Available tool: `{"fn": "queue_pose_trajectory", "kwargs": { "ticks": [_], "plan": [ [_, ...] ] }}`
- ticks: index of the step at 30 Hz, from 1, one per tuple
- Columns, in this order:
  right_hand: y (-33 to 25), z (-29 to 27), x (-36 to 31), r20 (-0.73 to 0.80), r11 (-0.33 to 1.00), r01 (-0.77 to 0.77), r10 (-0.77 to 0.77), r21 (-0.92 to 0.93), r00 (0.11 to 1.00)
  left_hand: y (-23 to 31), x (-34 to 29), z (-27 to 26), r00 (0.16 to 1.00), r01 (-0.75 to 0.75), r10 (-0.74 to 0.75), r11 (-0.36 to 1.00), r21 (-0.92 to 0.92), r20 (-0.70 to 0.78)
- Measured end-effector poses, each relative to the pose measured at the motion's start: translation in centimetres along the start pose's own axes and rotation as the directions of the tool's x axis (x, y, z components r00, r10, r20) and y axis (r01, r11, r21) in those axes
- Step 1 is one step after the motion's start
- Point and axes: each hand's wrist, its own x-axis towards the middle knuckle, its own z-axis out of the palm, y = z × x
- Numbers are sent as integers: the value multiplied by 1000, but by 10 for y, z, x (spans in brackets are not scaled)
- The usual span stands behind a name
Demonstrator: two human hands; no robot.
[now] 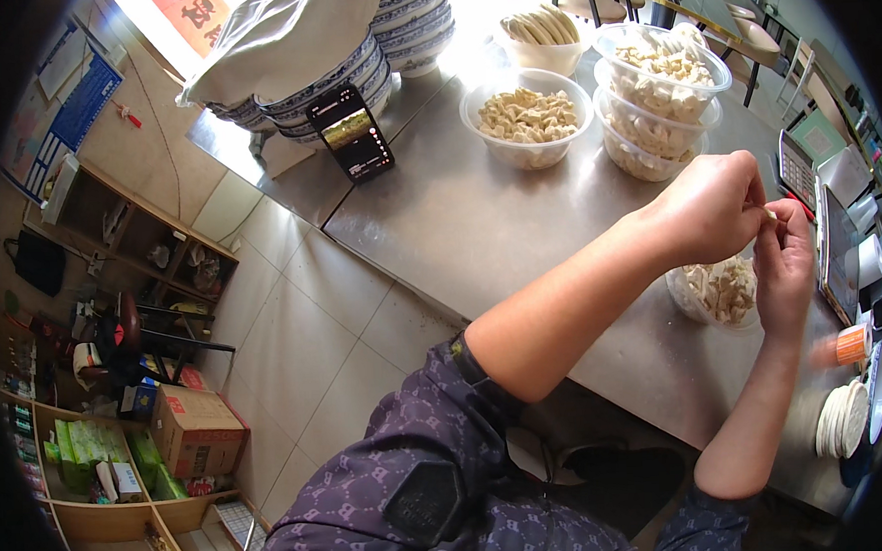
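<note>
My left hand and my right hand meet fingertip to fingertip above the right part of the steel table. Pinched between them is a small pale piece of flatbread, mostly covered by my fingers. Below, partly hidden by my arm and hand, stands a clear plastic bowl of torn flatbread pieces. Farther back, another clear bowl holds similar pieces. Several filled bowls are stacked to its right. Behind them a bowl carries whole round flatbreads.
A phone leans upright before stacked blue-and-white bowls, some under a white cloth. At the right edge are a tablet, an orange-labelled container and piled flatbreads. Left, beyond the tiled floor, are shelves and a cardboard box.
</note>
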Motion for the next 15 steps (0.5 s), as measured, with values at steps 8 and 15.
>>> {"fn": "queue_pose_trajectory", "kwargs": {
  "ticks": [8, 15],
  "plan": [
    [6, 4, -4, -90, 938, 85, -122, -336, 989, 5, -2, -1, 999, 1, -3, 998, 68, 36],
    [3, -9, 4, -40, 962, -215, 225, 167, 974, -2, 1, 1, 998, -61, 62, 996, 66, -10]
  ]
}}
